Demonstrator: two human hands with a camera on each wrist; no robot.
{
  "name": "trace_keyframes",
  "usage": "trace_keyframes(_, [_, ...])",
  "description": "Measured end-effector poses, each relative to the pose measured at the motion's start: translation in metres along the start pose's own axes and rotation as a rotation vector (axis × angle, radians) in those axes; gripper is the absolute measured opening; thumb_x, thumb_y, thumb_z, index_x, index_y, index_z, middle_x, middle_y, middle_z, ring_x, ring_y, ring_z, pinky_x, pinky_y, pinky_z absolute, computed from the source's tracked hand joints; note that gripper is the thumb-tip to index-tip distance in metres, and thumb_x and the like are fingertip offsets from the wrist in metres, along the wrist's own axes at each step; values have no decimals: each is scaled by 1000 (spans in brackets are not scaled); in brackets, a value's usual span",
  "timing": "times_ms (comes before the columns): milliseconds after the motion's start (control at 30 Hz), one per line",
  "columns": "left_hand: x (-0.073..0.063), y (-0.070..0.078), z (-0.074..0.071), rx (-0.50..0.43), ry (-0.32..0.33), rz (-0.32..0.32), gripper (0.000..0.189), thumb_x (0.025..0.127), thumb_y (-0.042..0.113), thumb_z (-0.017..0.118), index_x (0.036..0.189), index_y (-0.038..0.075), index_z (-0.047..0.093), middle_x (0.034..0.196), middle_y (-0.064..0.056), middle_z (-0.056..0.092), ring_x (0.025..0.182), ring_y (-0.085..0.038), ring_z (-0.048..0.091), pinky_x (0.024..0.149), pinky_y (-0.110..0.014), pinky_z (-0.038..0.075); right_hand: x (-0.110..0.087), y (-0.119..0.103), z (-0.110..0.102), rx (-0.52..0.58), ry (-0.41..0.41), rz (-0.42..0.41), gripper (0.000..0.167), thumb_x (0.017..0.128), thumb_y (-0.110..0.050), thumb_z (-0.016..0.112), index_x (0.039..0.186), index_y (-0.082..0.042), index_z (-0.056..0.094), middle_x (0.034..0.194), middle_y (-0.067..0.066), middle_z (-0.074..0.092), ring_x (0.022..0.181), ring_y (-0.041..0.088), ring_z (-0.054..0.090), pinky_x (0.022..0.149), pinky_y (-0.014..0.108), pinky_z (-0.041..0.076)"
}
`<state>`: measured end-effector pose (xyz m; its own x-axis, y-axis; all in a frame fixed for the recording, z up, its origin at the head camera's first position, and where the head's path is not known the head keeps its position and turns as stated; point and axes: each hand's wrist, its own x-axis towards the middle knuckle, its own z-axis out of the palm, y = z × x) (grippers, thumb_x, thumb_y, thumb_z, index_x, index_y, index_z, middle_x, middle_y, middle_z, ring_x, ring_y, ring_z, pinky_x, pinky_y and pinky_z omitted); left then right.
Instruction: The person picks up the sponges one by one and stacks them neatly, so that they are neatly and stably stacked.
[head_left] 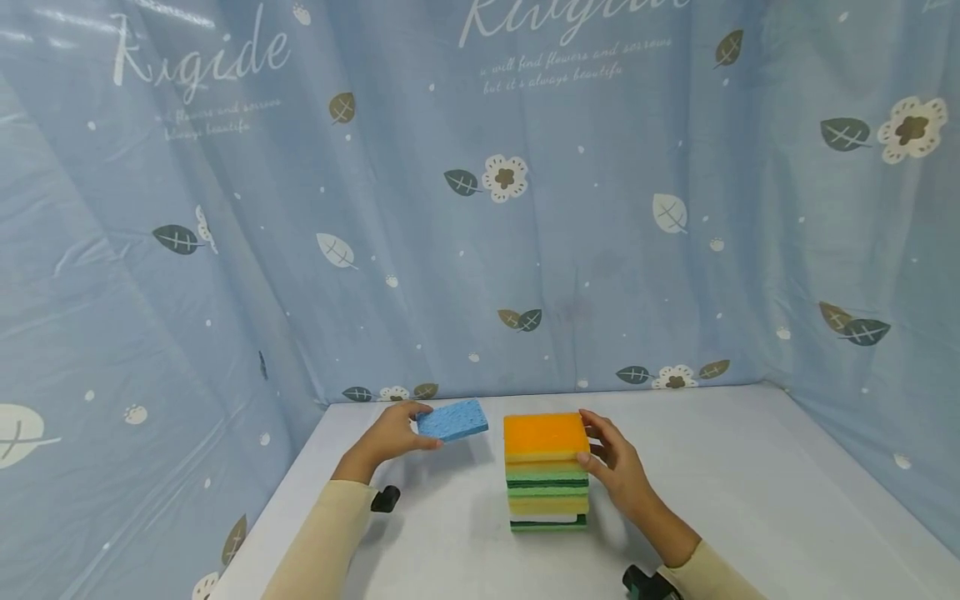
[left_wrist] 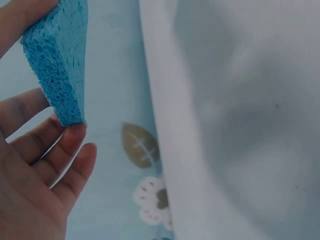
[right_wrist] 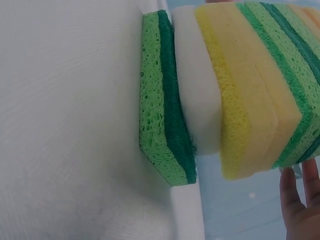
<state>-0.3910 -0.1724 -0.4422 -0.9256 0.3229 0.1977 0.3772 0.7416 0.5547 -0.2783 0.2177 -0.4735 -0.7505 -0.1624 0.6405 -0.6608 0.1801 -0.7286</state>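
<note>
In the head view, a stack of sponges stands on the white table with an orange one on top. My left hand holds a blue sponge above the table, left of the stack, thumb at its near side and fingers at its far side. The left wrist view shows the sponge's porous edge against the fingers. At the stack's upper right side, my right hand rests its thumb and fingertips by the orange sponge. The right wrist view shows a green sponge lowest, then a white block.
The white table runs back to a blue curtain printed with leaves and flowers, which also lines both sides. Dark wrist cameras sit near the sleeves, the right one close to the stack's front right.
</note>
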Motion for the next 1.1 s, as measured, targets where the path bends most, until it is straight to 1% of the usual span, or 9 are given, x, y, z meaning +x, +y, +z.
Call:
trace_keyframes(200, [-4, 16, -5, -3, -11, 59, 78, 69, 54, 83, 132, 14, 62, 139, -9, 51, 115, -34, 53, 87, -54, 48, 2, -8, 1, 2, 2, -2, 59, 89, 6, 59, 145, -1, 40, 131, 17, 50, 111, 20, 54, 93, 26, 46])
trace_keyframes(333, [-4, 27, -9, -5, -7, 97, 77, 71, 55, 82, 133, 13, 61, 147, -10, 43, 118, -36, 52, 89, -55, 46, 3, -23, 1, 5, 8, 4, 55, 89, 6, 59, 142, 5, 42, 128, 20, 51, 109, 21, 55, 93, 26, 47])
trace_keyframes(400, [-3, 33, -11, 4, -4, 116, 77, 72, 55, 81, 133, 12, 61, 148, -10, 41, 118, -36, 52, 90, -55, 46, 3, -25, 1, -5, 9, 10, 55, 90, 6, 59, 142, 5, 42, 128, 20, 51, 109, 22, 55, 93, 25, 47])
trace_keyframes(500, [-2, 43, -14, 31, 5, 144, 77, 73, 55, 80, 133, 11, 61, 144, -10, 46, 115, -35, 53, 89, -53, 46, 1, -15, 1, -26, 13, 10, 56, 90, 4, 60, 144, 1, 41, 130, 18, 51, 110, 20, 54, 93, 24, 46])
trace_keyframes(600, [-2, 52, -16, 42, 31, 174, 74, 73, 55, 80, 131, 13, 62, 135, -5, 52, 111, -33, 55, 87, -51, 48, 0, 0, 1, -25, 17, 14, 58, 91, 2, 60, 145, -5, 41, 133, 14, 50, 111, 19, 54, 93, 23, 46])
trace_keyframes(733, [-2, 64, -16, 53, 56, 202, 72, 73, 53, 81, 130, 14, 62, 128, 0, 54, 108, -29, 55, 86, -48, 49, -1, 5, 0, 0, 21, 17, 58, 91, 1, 61, 145, -9, 43, 133, 10, 50, 113, 20, 53, 94, 23, 45])
trace_keyframes(800, [-2, 69, -17, 52, 57, 216, 72, 73, 54, 80, 130, 14, 62, 127, 1, 54, 107, -29, 55, 86, -47, 49, -1, 0, 0, -8, 17, 11, 58, 91, 2, 60, 145, -8, 42, 133, 12, 51, 112, 19, 53, 94, 23, 45])
trace_keyframes(1000, [-1, 77, -19, 44, 51, 242, 73, 73, 57, 79, 130, 15, 63, 127, 0, 54, 105, -31, 55, 84, -45, 49, 3, -25, 0, -7, -3, -1, 55, 91, 6, 59, 143, 4, 41, 130, 21, 50, 112, 23, 53, 94, 25, 46])
trace_keyframes(1100, [1, 81, -19, 55, 55, 267, 72, 74, 59, 77, 130, 15, 63, 127, 0, 54, 104, -27, 56, 85, -44, 50, 3, -34, 0, -1, -5, -7, 54, 90, 6, 59, 142, 5, 41, 130, 21, 50, 111, 22, 53, 94, 25, 46])
